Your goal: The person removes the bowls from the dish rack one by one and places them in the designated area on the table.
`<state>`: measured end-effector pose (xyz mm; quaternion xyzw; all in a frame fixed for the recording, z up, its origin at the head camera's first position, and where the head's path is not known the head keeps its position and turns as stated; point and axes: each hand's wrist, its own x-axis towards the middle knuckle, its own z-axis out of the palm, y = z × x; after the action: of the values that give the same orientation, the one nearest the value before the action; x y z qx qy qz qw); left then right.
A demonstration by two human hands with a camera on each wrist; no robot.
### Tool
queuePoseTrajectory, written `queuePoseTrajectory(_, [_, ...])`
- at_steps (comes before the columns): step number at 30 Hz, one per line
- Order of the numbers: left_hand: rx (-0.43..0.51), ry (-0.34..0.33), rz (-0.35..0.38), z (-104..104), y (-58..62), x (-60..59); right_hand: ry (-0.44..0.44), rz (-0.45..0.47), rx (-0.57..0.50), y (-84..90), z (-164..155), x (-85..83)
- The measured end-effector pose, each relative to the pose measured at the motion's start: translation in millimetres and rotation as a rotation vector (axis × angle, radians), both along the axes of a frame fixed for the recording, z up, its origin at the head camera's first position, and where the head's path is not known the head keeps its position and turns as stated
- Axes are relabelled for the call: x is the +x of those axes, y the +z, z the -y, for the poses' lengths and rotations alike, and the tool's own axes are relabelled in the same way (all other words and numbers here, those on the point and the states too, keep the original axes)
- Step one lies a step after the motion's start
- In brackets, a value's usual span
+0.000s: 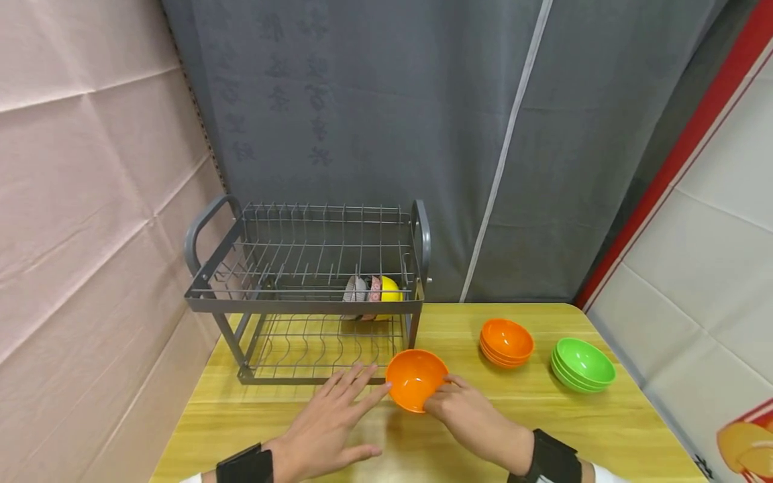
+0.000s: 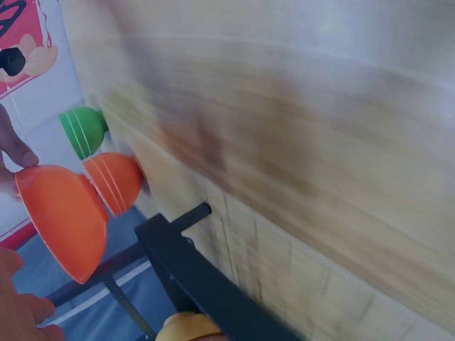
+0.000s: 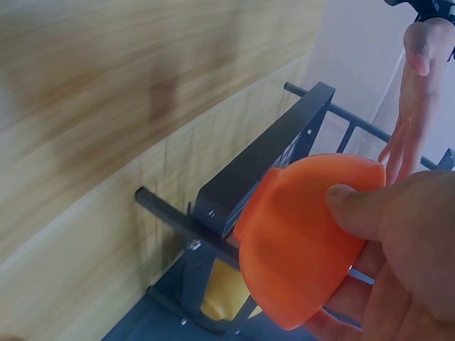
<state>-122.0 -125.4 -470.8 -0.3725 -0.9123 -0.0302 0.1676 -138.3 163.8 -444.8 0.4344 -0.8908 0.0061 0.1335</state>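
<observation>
My right hand (image 1: 445, 396) grips a single orange bowl (image 1: 415, 379), tilted on its side just above the wooden table (image 1: 543, 422), in front of the dish rack's right end. In the right wrist view the thumb (image 3: 359, 212) presses on the orange bowl (image 3: 298, 245) while the other fingers wrap beneath it. My left hand (image 1: 350, 404) lies flat with its fingers spread straight, the fingertips at the bowl's left edge; I cannot tell whether they touch. The left wrist view shows that bowl (image 2: 62, 220) from the side.
A grey two-tier wire dish rack (image 1: 304, 305) stands at the table's back left, with a yellow bowl (image 1: 390, 289) and patterned bowls (image 1: 361, 290) on edge inside. A stack of orange bowls (image 1: 506, 342) and a stack of green bowls (image 1: 582, 363) sit to the right.
</observation>
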Motion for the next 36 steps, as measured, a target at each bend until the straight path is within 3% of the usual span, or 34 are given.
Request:
queuePoseTrajectory(6, [-0.013,-0.04,0.038,-5.3,-2.9,1.2,-0.026,-0.033,0.0,-1.1,-12.8,-0.7])
queuePoseTrajectory(16, [-0.029,-0.088,0.003,-17.2,-8.5,-1.0,-0.106,-0.083,-0.017,-5.9,-32.8,-0.4])
queuePoseTrajectory(25, [-0.022,-0.15,0.032,-32.6,-7.0,-3.0,-0.206,-0.087,-0.031,-9.0,-46.7,-10.2])
queuePoseTrajectory(36, [-0.046,-0.201,-0.016,-46.9,-5.4,-3.3,-0.301,-0.115,-0.053,-10.5,-66.3,-24.3])
